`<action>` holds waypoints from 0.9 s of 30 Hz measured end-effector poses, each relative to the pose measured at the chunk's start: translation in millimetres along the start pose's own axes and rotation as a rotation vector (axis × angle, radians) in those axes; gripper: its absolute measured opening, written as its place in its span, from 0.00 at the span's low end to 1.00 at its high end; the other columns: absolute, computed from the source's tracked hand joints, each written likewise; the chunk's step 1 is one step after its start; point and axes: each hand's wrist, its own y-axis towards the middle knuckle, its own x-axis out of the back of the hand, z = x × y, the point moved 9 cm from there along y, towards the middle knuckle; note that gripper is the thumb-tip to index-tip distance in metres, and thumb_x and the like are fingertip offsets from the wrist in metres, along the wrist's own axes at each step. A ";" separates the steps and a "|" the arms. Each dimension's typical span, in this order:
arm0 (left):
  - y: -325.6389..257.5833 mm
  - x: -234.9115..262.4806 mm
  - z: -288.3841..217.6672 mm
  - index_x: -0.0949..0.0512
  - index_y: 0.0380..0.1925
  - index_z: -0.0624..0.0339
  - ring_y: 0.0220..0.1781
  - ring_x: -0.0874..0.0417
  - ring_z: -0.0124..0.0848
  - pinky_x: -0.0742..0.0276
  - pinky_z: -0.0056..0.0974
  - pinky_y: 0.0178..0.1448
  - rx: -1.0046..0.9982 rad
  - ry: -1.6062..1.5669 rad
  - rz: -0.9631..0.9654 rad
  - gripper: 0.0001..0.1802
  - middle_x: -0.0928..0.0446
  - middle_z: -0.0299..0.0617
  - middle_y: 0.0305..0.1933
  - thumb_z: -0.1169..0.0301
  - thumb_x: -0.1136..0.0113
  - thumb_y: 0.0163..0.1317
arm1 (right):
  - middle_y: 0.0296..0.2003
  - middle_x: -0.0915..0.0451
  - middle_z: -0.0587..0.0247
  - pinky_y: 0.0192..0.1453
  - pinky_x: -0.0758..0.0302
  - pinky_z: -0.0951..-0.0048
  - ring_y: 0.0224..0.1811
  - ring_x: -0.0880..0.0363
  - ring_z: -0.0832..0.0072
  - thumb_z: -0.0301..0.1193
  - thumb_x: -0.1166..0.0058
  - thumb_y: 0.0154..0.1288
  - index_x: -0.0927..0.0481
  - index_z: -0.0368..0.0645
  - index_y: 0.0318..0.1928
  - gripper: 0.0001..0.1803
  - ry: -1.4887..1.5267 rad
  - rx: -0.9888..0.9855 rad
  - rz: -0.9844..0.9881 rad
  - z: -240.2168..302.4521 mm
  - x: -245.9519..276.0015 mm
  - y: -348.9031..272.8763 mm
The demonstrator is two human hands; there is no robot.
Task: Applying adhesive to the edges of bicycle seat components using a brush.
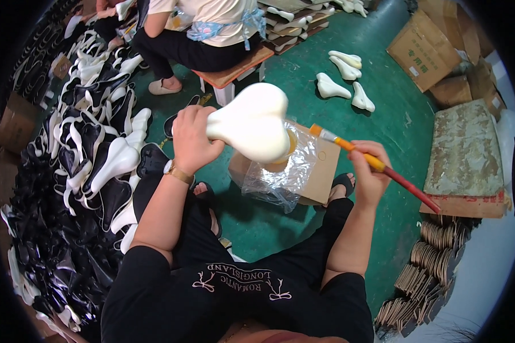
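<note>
My left hand [195, 137] is closed round the narrow nose of a white bicycle saddle pad [254, 117], its smooth, broad end pointing away to the right. In my right hand [369, 174] is a paintbrush [349, 144] with a yellow and dark red handle. Its bristles are close to the pad's right edge but apart from it. Below the pad stands a cardboard box [320, 171] partly covered with clear plastic sheet [272, 188]. A container with something yellowish [292, 143] sits on it, mostly hidden by the pad.
Black and white saddle parts [111, 166] are heaped at the left, above glossy black covers [63, 268]. Several white pads [332, 86] lie on the green floor [397, 131]. A seated person [212, 34] works ahead. Cartons [423, 51] and stacked brown pieces [420, 274] line the right.
</note>
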 end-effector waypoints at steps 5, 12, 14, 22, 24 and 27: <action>-18.5 -28.1 56.2 0.24 0.44 0.62 0.48 0.27 0.48 0.31 0.45 0.55 0.266 -0.239 0.091 0.29 0.27 0.50 0.43 0.66 0.37 0.36 | 0.40 0.21 0.51 0.38 0.22 0.76 0.32 0.21 0.72 0.20 0.45 0.61 0.23 0.34 0.40 0.07 0.330 -0.012 -0.538 -4.2 91.8 -8.3; 58.0 -77.9 -71.7 0.27 0.55 0.64 0.57 0.27 0.46 0.31 0.43 0.61 0.042 -0.769 0.344 0.30 0.27 0.53 0.53 0.61 0.36 0.54 | 0.40 0.20 0.50 0.37 0.21 0.77 0.32 0.20 0.74 0.23 0.49 0.66 0.25 0.31 0.44 0.09 0.539 0.008 -0.734 -19.2 150.6 -29.9; 78.4 -72.8 -123.9 0.25 0.52 0.63 0.57 0.28 0.45 0.31 0.42 0.60 -0.088 -0.721 0.319 0.29 0.28 0.53 0.53 0.57 0.34 0.53 | 0.40 0.20 0.50 0.37 0.21 0.77 0.32 0.20 0.74 0.23 0.49 0.65 0.25 0.31 0.44 0.09 0.520 0.014 -0.731 -17.5 151.0 -31.4; 67.2 -83.5 -35.5 0.21 0.46 0.61 0.45 0.20 0.30 0.25 0.34 0.52 0.017 -0.494 0.582 0.19 0.20 0.42 0.44 0.63 0.35 0.58 | 0.39 0.20 0.51 0.37 0.22 0.76 0.33 0.20 0.73 0.24 0.50 0.66 0.25 0.30 0.45 0.10 0.517 -0.052 -0.619 -37.9 147.3 -25.5; 40.3 -82.4 46.2 0.22 0.48 0.64 0.45 0.20 0.27 0.25 0.33 0.53 0.297 -0.601 0.596 0.19 0.19 0.41 0.45 0.65 0.37 0.60 | 0.41 0.21 0.51 0.38 0.23 0.76 0.35 0.21 0.73 0.25 0.50 0.66 0.27 0.30 0.49 0.14 0.486 -0.095 -0.592 -49.4 146.1 -25.6; -25.4 -59.1 167.3 0.21 0.45 0.64 0.38 0.19 0.27 0.24 0.33 0.46 0.542 -0.540 0.406 0.19 0.18 0.41 0.36 0.63 0.36 0.58 | 0.44 0.22 0.51 0.41 0.25 0.76 0.38 0.22 0.74 0.27 0.51 0.67 0.29 0.29 0.53 0.17 0.459 -0.146 -0.521 -56.6 125.4 -19.3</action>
